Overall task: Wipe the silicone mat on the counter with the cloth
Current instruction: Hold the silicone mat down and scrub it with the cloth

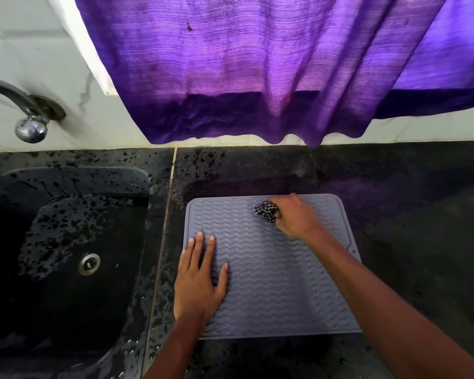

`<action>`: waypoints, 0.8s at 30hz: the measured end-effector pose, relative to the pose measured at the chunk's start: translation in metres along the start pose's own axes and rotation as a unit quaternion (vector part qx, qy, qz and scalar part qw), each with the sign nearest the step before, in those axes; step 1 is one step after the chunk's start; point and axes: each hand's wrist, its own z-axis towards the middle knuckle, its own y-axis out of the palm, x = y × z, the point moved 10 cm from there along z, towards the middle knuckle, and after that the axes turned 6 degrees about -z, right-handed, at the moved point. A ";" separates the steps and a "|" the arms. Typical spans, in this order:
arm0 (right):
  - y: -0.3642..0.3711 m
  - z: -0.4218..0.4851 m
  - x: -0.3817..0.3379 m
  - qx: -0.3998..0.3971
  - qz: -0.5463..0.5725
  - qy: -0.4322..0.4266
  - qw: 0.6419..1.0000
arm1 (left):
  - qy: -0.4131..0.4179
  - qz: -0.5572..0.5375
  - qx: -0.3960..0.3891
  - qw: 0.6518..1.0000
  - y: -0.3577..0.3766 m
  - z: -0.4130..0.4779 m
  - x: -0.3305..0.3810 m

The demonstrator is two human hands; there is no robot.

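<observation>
A grey silicone mat (271,283) with a wavy ribbed surface lies flat on the black counter (411,214). My right hand (294,216) grips a bunched black-and-white checked cloth (267,212) and holds it down on the mat's far part, right of centre. My left hand (200,277) rests flat on the mat's left edge, fingers straight and spread, pointing away from me. Most of the cloth is hidden inside my right fist.
A black wet sink (66,255) with a metal drain (89,263) sits left of the mat. A tap (25,116) sticks out of the white wall above it. A purple curtain (257,64) hangs down to the counter's back edge.
</observation>
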 end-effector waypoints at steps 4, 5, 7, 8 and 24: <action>0.013 0.013 -0.030 -0.025 0.034 -0.025 0.999 | -0.003 0.003 -0.004 1.000 0.000 0.000 -0.001; 0.016 0.015 -0.034 -0.040 0.046 -0.032 0.998 | -0.003 0.004 -0.006 1.000 0.000 0.000 -0.001; 0.020 0.018 -0.039 -0.063 0.080 -0.047 0.994 | -0.007 0.005 -0.010 1.000 0.001 0.000 -0.001; 0.019 0.017 -0.039 -0.064 0.098 -0.051 0.992 | -0.008 0.006 -0.013 1.000 0.001 0.000 -0.001; 0.019 0.000 -0.023 0.017 0.060 -0.062 0.996 | -0.002 -0.005 -0.016 1.000 0.005 -0.001 -0.003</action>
